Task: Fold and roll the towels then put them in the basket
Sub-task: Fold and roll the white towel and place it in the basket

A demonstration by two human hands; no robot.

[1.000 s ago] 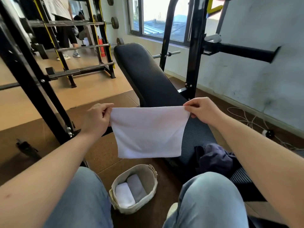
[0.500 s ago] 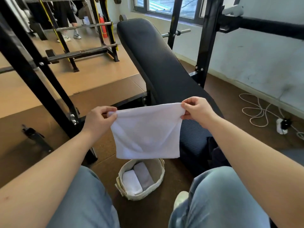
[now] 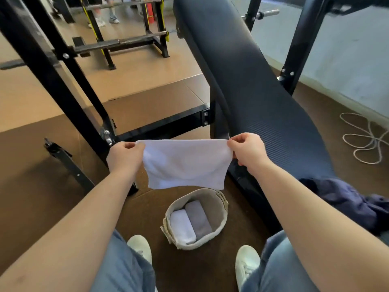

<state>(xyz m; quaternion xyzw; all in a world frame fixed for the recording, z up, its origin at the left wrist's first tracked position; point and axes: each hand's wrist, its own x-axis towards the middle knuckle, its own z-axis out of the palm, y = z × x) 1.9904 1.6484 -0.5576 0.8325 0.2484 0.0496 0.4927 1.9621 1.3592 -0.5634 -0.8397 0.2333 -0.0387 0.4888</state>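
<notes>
White towel (image 3: 185, 163) hangs stretched between my two grips, up in the air above the floor (image 3: 42, 186). My left grip (image 3: 124, 157) pinches its top left corner and my right grip (image 3: 247, 151) pinches its top right corner, fingers curled onto the cloth. Just below it, nearer to me, the basket (image 3: 219, 207) sits on the floor (inside lie a white roll (image 3: 182, 226) and a grey roll (image 3: 197, 220), side by side).

Brown floor (image 3: 42, 186), black padded bench (image 3: 252, 91), black rack (image 3: 126, 41), pale wall (image 3: 347, 60).
</notes>
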